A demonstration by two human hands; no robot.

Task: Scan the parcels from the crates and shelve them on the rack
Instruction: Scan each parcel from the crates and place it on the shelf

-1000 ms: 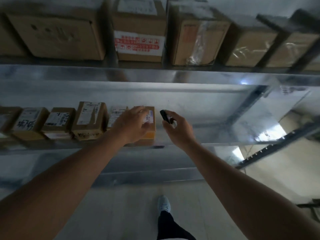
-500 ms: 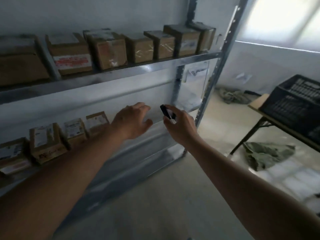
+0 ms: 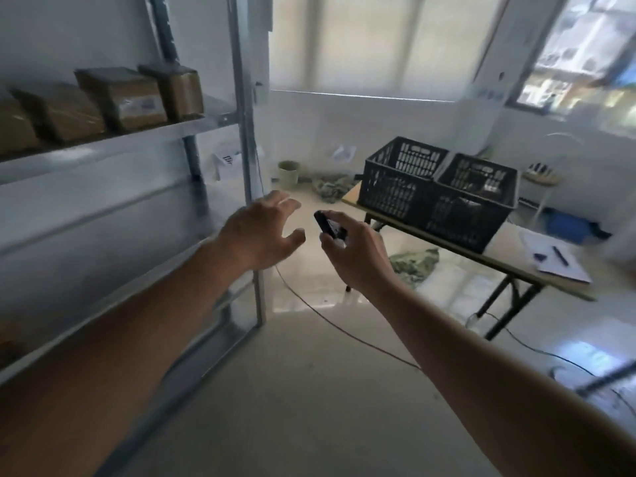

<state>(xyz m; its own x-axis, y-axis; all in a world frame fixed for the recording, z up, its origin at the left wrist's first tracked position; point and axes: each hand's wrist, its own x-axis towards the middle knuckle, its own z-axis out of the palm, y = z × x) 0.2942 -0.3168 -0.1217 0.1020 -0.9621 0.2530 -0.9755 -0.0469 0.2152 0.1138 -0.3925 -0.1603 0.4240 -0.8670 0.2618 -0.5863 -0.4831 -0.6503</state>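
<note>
Cardboard parcels (image 3: 120, 98) sit in a row on the upper shelf of the metal rack (image 3: 241, 132) at our left, and they look stiff, boxy and fairly light, so we judge each can be taken with one hand across its top or by two opposite side faces, keeping the label side free for scanning; taped faces may be a little slippery. The parcels we need next should be in the two black crates (image 3: 437, 191) on the worktop (image 3: 499, 259) ahead and to the right, but through the slotted walls we cannot tell what they hold. Our left hand (image 3: 261, 232) is spread wide and empty, fingers relaxed, hanging in the air just in front of the rack's upright post. Our right hand (image 3: 354, 249) holds a small dark scanner (image 3: 327, 225), pinched between thumb and fingers and tilted up and to the left. The crates lie well apart from both hands, beyond the right hand and further right, while the shelved parcels are up and to the left of the left hand. Loose cloth and a cable lie on the floor (image 3: 292, 390) between us and the worktop, a possible snag.
</note>
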